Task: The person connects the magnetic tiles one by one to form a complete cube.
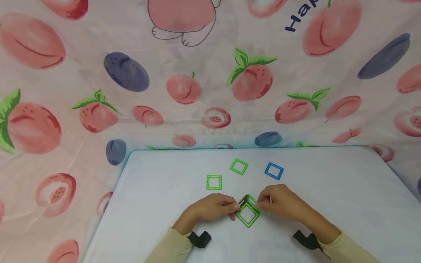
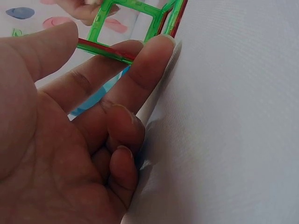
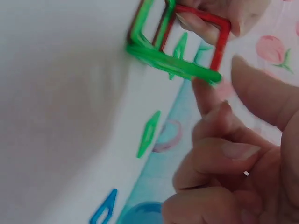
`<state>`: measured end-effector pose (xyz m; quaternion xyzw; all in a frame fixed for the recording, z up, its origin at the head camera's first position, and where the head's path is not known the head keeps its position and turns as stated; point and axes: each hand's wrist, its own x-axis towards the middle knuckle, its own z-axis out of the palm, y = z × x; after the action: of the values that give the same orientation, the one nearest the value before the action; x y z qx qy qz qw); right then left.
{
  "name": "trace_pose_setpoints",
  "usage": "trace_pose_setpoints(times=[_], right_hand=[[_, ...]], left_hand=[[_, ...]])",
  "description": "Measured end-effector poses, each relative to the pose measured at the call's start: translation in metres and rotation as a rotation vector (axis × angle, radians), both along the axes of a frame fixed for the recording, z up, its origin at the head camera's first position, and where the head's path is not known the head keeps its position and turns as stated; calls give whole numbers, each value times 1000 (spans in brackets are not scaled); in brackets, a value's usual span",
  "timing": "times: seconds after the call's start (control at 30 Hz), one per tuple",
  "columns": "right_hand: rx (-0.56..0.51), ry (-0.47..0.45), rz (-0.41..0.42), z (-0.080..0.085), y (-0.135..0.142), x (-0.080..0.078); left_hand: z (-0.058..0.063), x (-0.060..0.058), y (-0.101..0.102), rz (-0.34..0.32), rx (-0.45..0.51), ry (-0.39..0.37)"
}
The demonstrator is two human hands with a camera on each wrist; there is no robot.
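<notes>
A: State the position of the joined green-and-red square frames (image 1: 247,204).
B: Between left hand (image 1: 213,207) and right hand (image 1: 283,203), nearer than two green square frames (image 1: 214,188) and one blue square frame (image 1: 272,176) lying loose on the white counter (image 1: 158,182).
A: Fingers (image 2: 79,80)?
B: Left: thumb and forefinger clamped on the joined frames' red-edged side. Right: forefinger touching a green side; thumb's grip, cannot tell

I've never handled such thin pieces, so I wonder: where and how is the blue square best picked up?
Probably by two opposite outer edges of the blue square, pinched from above. It lies flat on the white table, its straight sides free. The right hand is nearest, so reaching in from the near side seems easiest.
</notes>
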<state>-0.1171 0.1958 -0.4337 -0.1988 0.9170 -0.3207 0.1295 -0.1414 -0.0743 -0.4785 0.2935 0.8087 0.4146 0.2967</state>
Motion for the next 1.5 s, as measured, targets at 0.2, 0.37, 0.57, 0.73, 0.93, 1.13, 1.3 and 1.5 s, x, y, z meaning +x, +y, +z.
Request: trace_pose_setpoints(times=[0.2,0.37,0.57,0.73,0.93,1.13,1.3,1.5], right_hand=[[-41,21,21,-6,2,-1],[-61,45,50,-9,2,-7],[-104,42,75,-17,-5,-14],[-143,16,76,-24,-11,-16],[-151,-18,64,-26,-12,-17],[-84,-31,-72,-27,-7,-21],[12,44,-266,-34,9,-34],[94,61,-338,-38,35,-50]], left_hand=[[-1,-2,-1,27,2,-40],[-2,-3,0,99,32,-83],[-1,-2,-1,109,63,-83],[-3,0,-2,108,82,-72],[-2,2,-2,122,73,-71],[-3,1,-3,129,62,-65],[-5,1,-3,142,63,-73],[-5,2,-3,145,64,-69]])
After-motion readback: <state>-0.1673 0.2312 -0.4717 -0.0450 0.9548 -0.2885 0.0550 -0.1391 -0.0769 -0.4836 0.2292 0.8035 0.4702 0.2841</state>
